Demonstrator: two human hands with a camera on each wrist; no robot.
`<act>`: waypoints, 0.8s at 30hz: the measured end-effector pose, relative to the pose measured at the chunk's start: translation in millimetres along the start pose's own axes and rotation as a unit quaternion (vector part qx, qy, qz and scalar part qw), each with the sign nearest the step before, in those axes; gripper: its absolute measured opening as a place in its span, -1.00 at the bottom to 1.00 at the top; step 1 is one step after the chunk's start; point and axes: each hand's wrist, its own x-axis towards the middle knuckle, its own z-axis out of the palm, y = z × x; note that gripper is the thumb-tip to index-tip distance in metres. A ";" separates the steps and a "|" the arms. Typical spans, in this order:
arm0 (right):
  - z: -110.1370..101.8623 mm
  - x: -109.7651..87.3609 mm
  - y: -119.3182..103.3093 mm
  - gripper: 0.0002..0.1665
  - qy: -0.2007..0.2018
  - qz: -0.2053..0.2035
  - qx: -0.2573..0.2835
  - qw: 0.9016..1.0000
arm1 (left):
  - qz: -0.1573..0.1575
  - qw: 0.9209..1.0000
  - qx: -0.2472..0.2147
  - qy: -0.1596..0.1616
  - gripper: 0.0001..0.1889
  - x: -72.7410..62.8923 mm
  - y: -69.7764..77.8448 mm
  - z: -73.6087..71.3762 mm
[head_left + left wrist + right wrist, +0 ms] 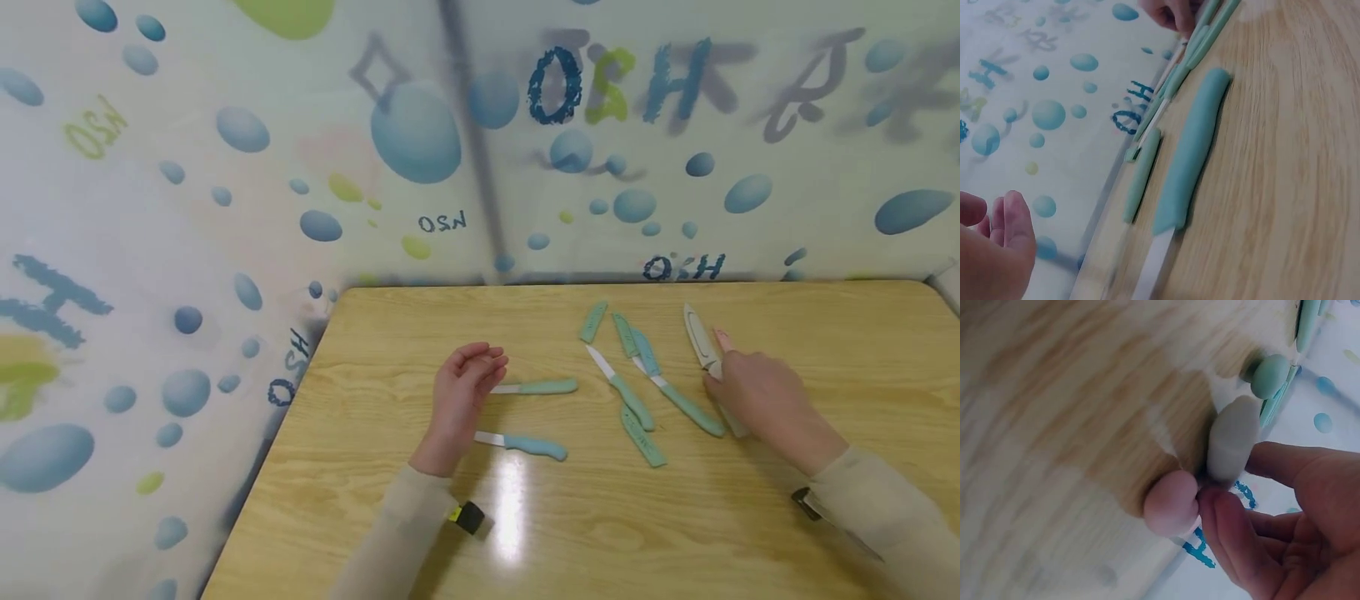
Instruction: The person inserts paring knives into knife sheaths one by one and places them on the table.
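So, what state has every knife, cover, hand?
Left hand: raised, empty.
Right hand: gripping white knife.
White knife: gripped.
Pink handle: blade unclear.
Blue knife: blade showing.
Left green knife: blade showing.
Middle green knife: unsheathed.
Right green knife: blade partly hidden.
Blue cover: unclear.
Green covers: two off, one unclear.

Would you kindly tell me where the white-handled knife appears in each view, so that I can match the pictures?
Head: the white-handled knife lies right of centre, partly hidden by the right hand.
Left wrist: it cannot be made out for certain.
Right wrist: it shows right of centre, beside a pink handle.
Shared landmark: the right hand, at the top edge in left wrist, lower right in right wrist.
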 end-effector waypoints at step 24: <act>-15.6 -30.3 -27.1 -0.72 0.078 -0.047 0.069 0.993 | 0.002 0.995 0.102 -0.011 -0.66 -0.8 8.9 -21.1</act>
